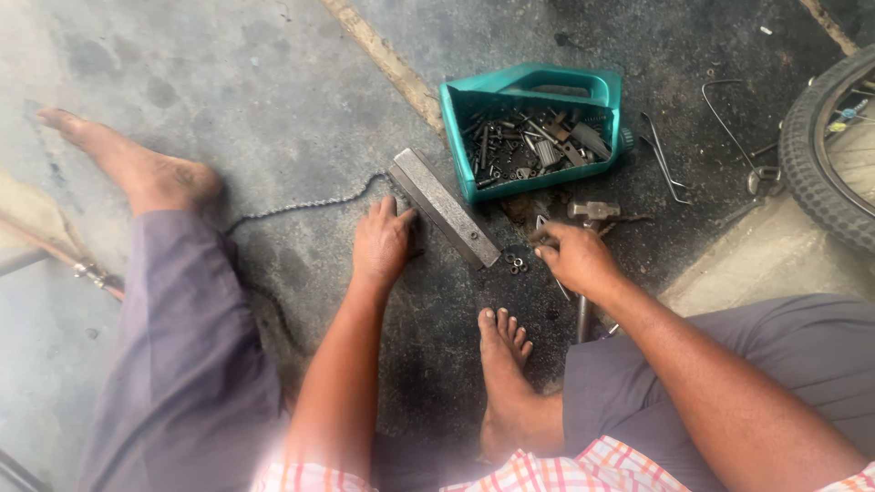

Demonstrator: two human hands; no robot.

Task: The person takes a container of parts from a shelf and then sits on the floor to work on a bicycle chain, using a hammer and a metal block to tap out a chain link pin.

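Steel bar (445, 206) steadied by my flat, spread left hand (381, 244), chain (301, 207) at nine o'clock, while my right hand (576, 257) pinches a small tool (544, 224).

My left hand (381, 244) rests palm-down on the grey concrete floor (273, 100), fingertips touching a long grey steel bar (445, 208) where a thin metal chain (301, 208) ends. My right hand (574, 257) pinches something small beside a steel hammer (592, 214), near the teal cut-open plastic jug (533, 128) of bolts.
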